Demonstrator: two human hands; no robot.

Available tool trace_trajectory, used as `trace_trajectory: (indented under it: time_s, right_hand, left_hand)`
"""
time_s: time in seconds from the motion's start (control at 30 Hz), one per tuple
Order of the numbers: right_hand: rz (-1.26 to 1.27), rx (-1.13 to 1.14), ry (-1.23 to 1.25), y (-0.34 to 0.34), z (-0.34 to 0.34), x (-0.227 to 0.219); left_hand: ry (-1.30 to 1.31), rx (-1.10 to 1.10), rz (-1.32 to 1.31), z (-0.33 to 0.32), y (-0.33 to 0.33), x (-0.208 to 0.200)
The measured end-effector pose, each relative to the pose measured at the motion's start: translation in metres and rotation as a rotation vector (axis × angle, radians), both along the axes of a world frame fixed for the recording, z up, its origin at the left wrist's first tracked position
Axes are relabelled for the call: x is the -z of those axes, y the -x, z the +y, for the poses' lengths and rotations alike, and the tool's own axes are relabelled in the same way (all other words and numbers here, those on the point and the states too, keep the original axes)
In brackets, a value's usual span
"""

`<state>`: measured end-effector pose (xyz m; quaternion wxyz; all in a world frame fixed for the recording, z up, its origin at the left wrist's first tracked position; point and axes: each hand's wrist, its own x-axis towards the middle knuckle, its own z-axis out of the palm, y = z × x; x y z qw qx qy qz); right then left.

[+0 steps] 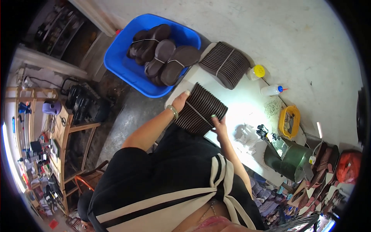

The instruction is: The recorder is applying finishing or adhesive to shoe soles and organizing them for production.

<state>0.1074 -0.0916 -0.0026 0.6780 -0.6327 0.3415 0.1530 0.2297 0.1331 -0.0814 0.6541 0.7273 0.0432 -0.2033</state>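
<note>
Between my hands is a bundle of dark brown soles (201, 109), stacked on edge in a row with a pale band around them. My left hand (180, 101) grips the bundle's left end, its thumb on the upper side. At the right end, my right hand (220, 126) closes on the same bundle. The bundle is over the near edge of a white table (235, 102), close to my lap; whether it touches the table I cannot tell. Farther back on the table lies a second banded row of soles (225, 63).
A blue tub (127, 77) with several tied sole bundles (164, 58) stands at the far left. Along the table's right are a yellow-lidded jar (256, 72), a squeeze bottle (272, 90), a yellow basket (289, 121) and a green machine (288, 160). A wooden workbench (62, 143) is left.
</note>
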Motion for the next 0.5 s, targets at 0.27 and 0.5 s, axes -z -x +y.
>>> trace_trajectory:
  time_s: [0.27,0.5]
  right_hand:
    - [-0.409,-0.193,0.639,-0.069,-0.022,-0.081]
    - [-0.425,-0.49,1.269,-0.291,-0.087,-0.148]
  left_hand:
    - [0.406,-0.136,0.322,-0.029,0.041,-0.101]
    - [0.678,-0.079,0.368,-0.121,-0.072,-0.133]
